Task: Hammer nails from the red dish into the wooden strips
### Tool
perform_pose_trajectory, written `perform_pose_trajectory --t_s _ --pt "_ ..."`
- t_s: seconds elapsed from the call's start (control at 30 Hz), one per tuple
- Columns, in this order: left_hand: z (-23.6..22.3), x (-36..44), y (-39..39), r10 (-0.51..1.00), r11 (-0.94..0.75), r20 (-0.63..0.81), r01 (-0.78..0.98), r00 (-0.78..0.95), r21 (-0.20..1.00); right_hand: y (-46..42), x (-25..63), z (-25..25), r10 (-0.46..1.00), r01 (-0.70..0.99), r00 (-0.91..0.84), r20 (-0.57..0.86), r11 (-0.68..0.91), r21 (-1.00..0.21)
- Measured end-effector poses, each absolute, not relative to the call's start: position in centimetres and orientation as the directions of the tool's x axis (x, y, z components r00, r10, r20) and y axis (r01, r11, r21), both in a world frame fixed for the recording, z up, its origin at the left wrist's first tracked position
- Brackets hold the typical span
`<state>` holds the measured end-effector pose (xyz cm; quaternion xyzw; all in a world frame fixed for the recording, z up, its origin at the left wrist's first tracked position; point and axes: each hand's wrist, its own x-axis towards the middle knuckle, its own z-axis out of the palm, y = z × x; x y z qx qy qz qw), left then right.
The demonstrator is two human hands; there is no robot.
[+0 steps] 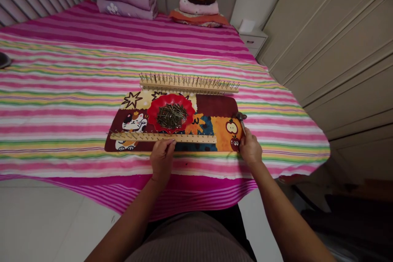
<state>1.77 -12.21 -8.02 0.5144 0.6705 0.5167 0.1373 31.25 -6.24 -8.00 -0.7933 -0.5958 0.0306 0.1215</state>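
Observation:
A narrow wooden strip (196,138) lies across the near part of a patterned mat (216,104). Nails stand in its left part; the right part shows a row of small dark holes or marks. My left hand (161,159) is closed in a pinch at the strip's near edge, around its middle; what sits between the fingertips is too small to make out. To the right, my right hand (251,147) is wrapped round the handle of a hammer (242,117), its head over the mat's right edge. Behind the strip, a red scalloped bowl (153,119) holds a heap of nails (172,115).
A second wooden strip (190,88), bristling with nails, lies along the mat's far edge. Underneath is a bed with a striped sheet (76,131). Folded purple bedding (125,0) and a pillow stack (199,6) are at the back. Wardrobe doors (337,49) stand at right.

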Motion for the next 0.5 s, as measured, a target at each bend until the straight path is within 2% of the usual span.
perform_pose_trajectory --t_s 0.23,0.5 --pt "-9.2 1.8 -11.8 0.795 -0.139 0.469 0.637 -0.386 0.758 -6.1 31.5 -8.4 0.948 0.93 0.298 0.116 -0.26 -0.261" --pt "-10.4 1.8 -11.6 0.736 -0.211 0.61 0.756 -0.294 0.619 -7.4 32.5 -7.6 0.91 0.769 0.336 0.242 -0.117 -0.628"
